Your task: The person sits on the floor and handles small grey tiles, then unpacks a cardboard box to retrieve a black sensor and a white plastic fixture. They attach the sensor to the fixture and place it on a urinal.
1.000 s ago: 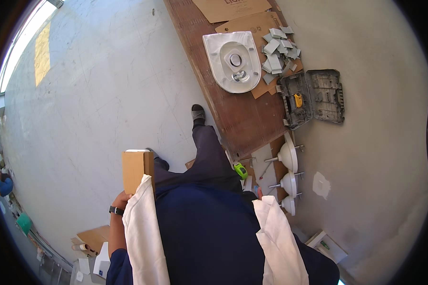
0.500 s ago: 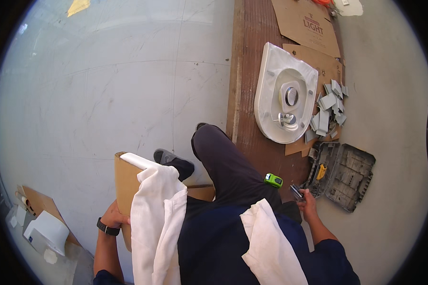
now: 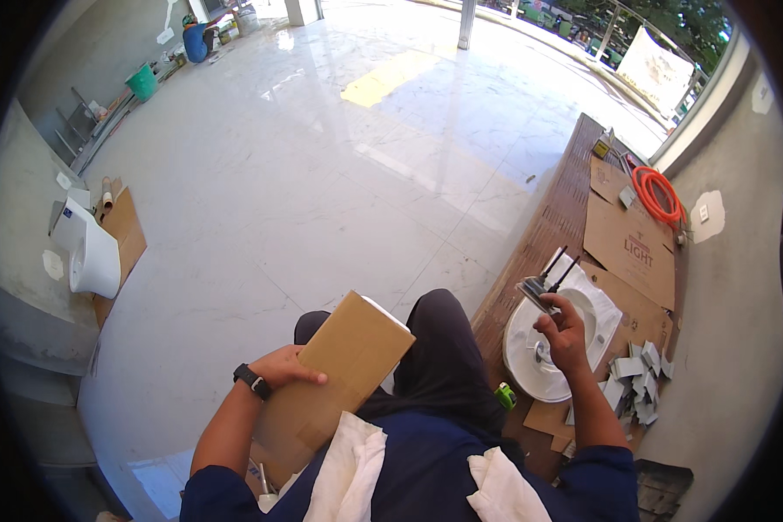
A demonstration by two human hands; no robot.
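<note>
My left hand (image 3: 289, 365), with a black watch on the wrist, grips a brown cardboard box (image 3: 348, 383) tilted over my lap. Something white shows at the box's far end. Raised on the right, my right hand (image 3: 567, 335) pinches a small shiny metal piece with two black rods (image 3: 538, 292) between thumb and fingers. Behind and below that hand, a white D-shaped toilet seat (image 3: 520, 348) lies on the brown bench, partly covered by the hand. A chrome part (image 3: 542, 351) rests on it. A green tape measure (image 3: 505, 396) sits by my right thigh.
Flattened cardboard (image 3: 631, 248), grey offcuts (image 3: 639, 383) and a coiled orange hose (image 3: 659, 195) lie along the bench (image 3: 544, 226). A dark tool case (image 3: 661, 491) is low right. A white toilet bowl (image 3: 94, 257) stands left; a person (image 3: 198, 39) crouches far off.
My view has lifted toward the room. My right hand has risen from beside the tool case with the metal piece. The box in my left hand has come over my lap.
</note>
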